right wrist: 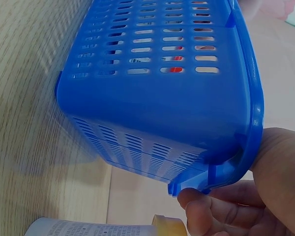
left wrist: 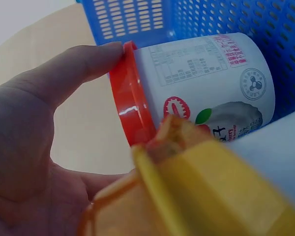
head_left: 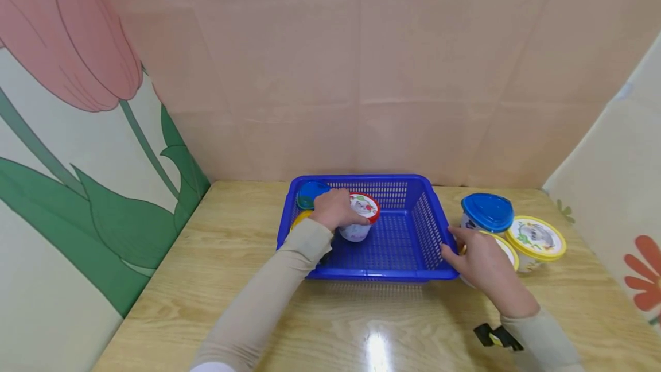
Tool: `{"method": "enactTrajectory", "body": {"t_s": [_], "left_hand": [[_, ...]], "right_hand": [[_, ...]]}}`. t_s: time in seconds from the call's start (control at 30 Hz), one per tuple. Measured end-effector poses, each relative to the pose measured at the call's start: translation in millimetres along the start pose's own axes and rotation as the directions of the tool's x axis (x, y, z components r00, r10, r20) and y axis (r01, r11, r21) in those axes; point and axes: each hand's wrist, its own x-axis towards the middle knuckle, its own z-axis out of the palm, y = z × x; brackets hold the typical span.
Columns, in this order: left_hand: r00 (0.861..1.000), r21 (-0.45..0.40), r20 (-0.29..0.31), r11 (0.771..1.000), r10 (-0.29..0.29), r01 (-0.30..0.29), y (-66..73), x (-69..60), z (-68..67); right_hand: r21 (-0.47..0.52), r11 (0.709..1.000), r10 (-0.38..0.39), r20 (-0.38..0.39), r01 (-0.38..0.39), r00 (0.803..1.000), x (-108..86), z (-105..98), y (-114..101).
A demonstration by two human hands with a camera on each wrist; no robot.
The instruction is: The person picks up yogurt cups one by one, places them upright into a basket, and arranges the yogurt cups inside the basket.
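Observation:
My left hand [head_left: 333, 209] holds a white tub with a red lid [head_left: 364, 206] inside a blue plastic basket [head_left: 389, 274]. In the left wrist view, the thumb presses the rim of the red lid [left wrist: 130, 93], and a blurred yellow object [left wrist: 231, 182] hides part of the fingers. My right hand [head_left: 488, 266] grips the basket's right rim; the right wrist view has its fingers [right wrist: 199, 216] curled at the rim's underside. Left of the held tub, a blue-lidded tub [head_left: 311, 193] and something yellow [head_left: 300, 218] sit in the basket, partly covered by my left hand.
To the basket's right, a blue-lidded tub [head_left: 488, 211] and a yellow-lidded tub [head_left: 537, 239] stand on the wooden table [head_left: 206, 245]. Another yellow-lidded tub [head_left: 508, 250] is partly behind my right hand. A papered wall [head_left: 310, 73] rises behind the table.

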Motion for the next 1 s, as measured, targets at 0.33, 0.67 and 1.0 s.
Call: {"method": "enactTrajectory", "body": {"t_s": [0.33, 0.67, 1.0], "left_hand": [[1.000, 0.026, 0.005, 1.000, -0.007, 0.007, 1.1, -0.1, -1.3], [1.000, -0.004, 0.007, 1.000, -0.019, 0.020, 1.3, 0.6, -1.3], [0.999, 0.028, -0.029, 0.999, -0.034, 0.035, 0.1, 3.6, -0.6]], "right_hand": [[0.003, 1.000, 0.008, 0.012, -0.008, 1.000, 0.4, -1.4, -0.6], [0.006, 1.000, -0.002, -0.003, 0.002, 1.000, -1.2, -0.8, -2.1], [0.005, 1.000, -0.002, -0.008, 0.002, 1.000, -1.2, -0.1, -2.0]]}}
